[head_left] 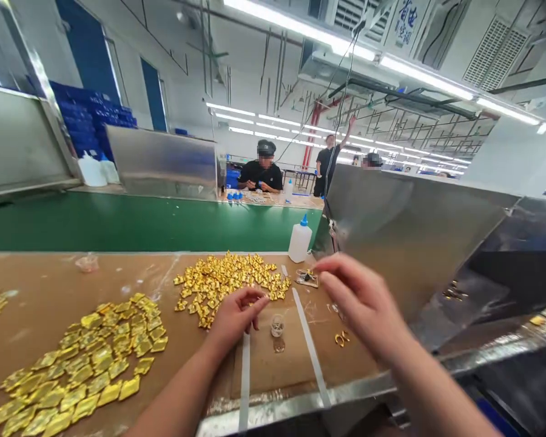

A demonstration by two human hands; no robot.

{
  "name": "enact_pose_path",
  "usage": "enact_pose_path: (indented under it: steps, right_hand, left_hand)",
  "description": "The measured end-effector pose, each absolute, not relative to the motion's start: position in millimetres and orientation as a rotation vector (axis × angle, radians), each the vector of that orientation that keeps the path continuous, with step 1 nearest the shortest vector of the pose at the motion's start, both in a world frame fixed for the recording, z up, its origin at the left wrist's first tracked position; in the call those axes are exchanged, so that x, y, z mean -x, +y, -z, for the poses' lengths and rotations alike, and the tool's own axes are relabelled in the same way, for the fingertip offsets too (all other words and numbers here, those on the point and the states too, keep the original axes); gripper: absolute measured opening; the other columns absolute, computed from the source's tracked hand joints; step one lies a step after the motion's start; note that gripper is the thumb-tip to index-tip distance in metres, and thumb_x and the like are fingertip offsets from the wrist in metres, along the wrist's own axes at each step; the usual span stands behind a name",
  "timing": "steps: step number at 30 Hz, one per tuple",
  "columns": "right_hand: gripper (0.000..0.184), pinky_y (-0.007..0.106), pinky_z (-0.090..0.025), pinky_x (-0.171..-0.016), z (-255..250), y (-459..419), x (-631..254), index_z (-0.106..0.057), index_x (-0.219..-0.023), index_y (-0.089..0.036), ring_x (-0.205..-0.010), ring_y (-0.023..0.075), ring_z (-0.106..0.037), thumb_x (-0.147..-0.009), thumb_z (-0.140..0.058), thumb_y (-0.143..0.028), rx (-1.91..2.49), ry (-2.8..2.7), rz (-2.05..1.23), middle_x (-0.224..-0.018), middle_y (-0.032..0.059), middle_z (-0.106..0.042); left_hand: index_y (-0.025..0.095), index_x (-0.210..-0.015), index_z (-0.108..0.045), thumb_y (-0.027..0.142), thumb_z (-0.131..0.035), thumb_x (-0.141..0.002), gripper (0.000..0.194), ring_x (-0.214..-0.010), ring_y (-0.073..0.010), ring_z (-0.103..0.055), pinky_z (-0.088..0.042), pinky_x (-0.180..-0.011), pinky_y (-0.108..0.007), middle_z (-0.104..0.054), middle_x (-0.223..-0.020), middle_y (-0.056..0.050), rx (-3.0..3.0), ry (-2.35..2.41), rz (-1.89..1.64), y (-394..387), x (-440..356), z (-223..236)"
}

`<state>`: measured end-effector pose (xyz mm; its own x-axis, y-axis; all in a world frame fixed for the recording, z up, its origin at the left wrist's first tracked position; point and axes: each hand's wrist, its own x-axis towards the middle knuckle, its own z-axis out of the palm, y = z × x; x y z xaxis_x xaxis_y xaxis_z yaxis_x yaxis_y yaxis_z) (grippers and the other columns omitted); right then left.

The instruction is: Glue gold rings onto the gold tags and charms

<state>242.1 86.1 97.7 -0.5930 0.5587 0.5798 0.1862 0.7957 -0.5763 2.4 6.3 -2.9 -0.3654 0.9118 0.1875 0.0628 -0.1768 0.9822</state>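
Note:
My left hand (239, 312) is over the brown work surface (346, 379), by the near edge of a heap of small gold pieces (236, 273). Its thumb and forefinger come together in a pinch; anything between them is too small to make out. To the right, my right hand (357, 288) is raised beside a small flat item with dark parts (307, 278). Its thumb and forefinger also curl towards each other, and what they hold, if anything, cannot be seen. Between the hands stands a small clear cup (277, 326). Gold ring-shaped pieces (341, 338) lie below my right hand.
Flat gold pieces (86, 364) cover the left of the surface. A white bottle with a blue cap (300, 240) stands at the back, near a metal panel (404, 224) on the right. Beyond the green strip (186, 221), a person (261, 170) sits at another bench.

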Motion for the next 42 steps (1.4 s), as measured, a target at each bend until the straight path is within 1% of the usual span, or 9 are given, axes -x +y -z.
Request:
enact_pose_path:
  steps: [1,3,6,10,18,25,32,38,42]
  right_hand:
    - [0.034,0.028,-0.045,-0.066,-87,96,-227,-0.064,-0.085,-0.019,-0.073,0.0164,-0.058,-0.105,-0.053,-0.044,0.619,-2.164,-0.615,-0.080,0.0017,-0.063]
    - [0.045,0.027,-0.037,-0.061,-58,115,-199,-0.052,-0.069,-0.019,-0.065,0.0144,-0.049,-0.103,-0.051,-0.048,0.740,-2.163,-0.637,-0.066,-0.0014,-0.051]
    - [0.050,0.027,-0.028,-0.057,-15,130,-175,-0.039,-0.060,-0.020,-0.059,0.0127,-0.041,-0.102,-0.047,-0.046,0.771,-2.197,-0.662,-0.059,-0.0037,-0.039]
    - [0.046,0.028,-0.020,-0.058,8,127,-179,-0.039,-0.057,-0.019,-0.057,0.0121,-0.038,-0.095,-0.056,-0.039,0.772,-2.329,-0.655,-0.055,-0.0046,-0.038]
    - [0.040,0.028,-0.019,-0.059,5,122,-187,-0.038,-0.059,-0.018,-0.058,0.0118,-0.035,-0.090,-0.061,-0.029,0.685,-2.522,-0.623,-0.057,-0.0051,-0.039]
    - [0.032,0.028,-0.020,-0.061,4,118,-184,-0.040,-0.064,-0.019,-0.063,0.0117,-0.040,-0.087,-0.061,-0.024,0.582,-2.532,-0.594,-0.064,-0.0044,-0.046]
    - [0.032,0.028,-0.019,-0.058,7,122,-182,-0.034,-0.056,-0.019,-0.057,0.0103,-0.032,-0.074,-0.059,-0.013,0.597,-2.465,-0.694,-0.056,-0.0065,-0.035]
    - [0.034,0.025,-0.019,-0.052,16,126,-175,-0.028,-0.055,-0.021,-0.054,0.0093,-0.027,-0.078,-0.052,-0.018,0.638,-2.386,-0.883,-0.056,-0.0067,-0.024]
    - [0.033,0.025,-0.018,-0.051,18,126,-173,-0.025,-0.056,-0.022,-0.053,0.0090,-0.024,-0.079,-0.049,-0.019,0.638,-2.341,-0.913,-0.057,-0.0065,-0.021]
  left_hand:
    - [0.016,-0.089,-0.072,0.051,-0.079,-0.080,0.037,-0.039,-0.0109,-0.056,-0.038,-0.038,-0.021,-0.069,-0.061,0.002,-1.180,1.418,-1.601,6,-3,5]
    - [0.015,-0.086,-0.072,0.049,-0.080,-0.079,0.035,-0.037,-0.0096,-0.054,-0.037,-0.036,-0.020,-0.067,-0.058,0.003,-1.203,1.427,-1.563,7,-2,8]
    - [0.016,-0.093,-0.070,0.048,-0.080,-0.079,0.037,-0.040,-0.0106,-0.058,-0.040,-0.037,-0.020,-0.067,-0.063,0.004,-1.208,1.432,-1.517,11,-1,12]
    - [0.018,-0.098,-0.068,0.052,-0.082,-0.075,0.043,-0.052,-0.0149,-0.067,-0.048,-0.041,-0.021,-0.066,-0.070,0.003,-1.181,1.427,-1.503,15,0,15]
    - [0.022,-0.104,-0.064,0.048,-0.076,-0.080,0.037,-0.051,-0.0141,-0.064,-0.048,-0.038,-0.020,-0.059,-0.071,0.006,-1.172,1.463,-1.467,15,-1,20]
    - [0.019,-0.114,-0.067,0.040,-0.067,-0.088,0.034,-0.043,-0.0123,-0.051,-0.041,-0.040,-0.022,-0.057,-0.062,0.007,-1.232,1.549,-1.382,15,1,21]
    - [0.020,-0.115,-0.074,0.036,-0.065,-0.090,0.031,-0.055,-0.0168,-0.057,-0.041,-0.053,-0.025,-0.060,-0.061,0.004,-1.332,1.611,-1.307,13,0,16]
    - [0.023,-0.124,-0.066,0.037,-0.061,-0.091,0.037,-0.058,-0.0141,-0.058,-0.044,-0.052,-0.025,-0.065,-0.091,-0.001,-1.320,1.589,-1.313,15,0,21]
    - [0.021,-0.119,-0.069,0.039,-0.064,-0.089,0.034,-0.059,-0.0156,-0.059,-0.045,-0.053,-0.026,-0.068,-0.091,-0.002,-1.321,1.589,-1.305,15,3,23]
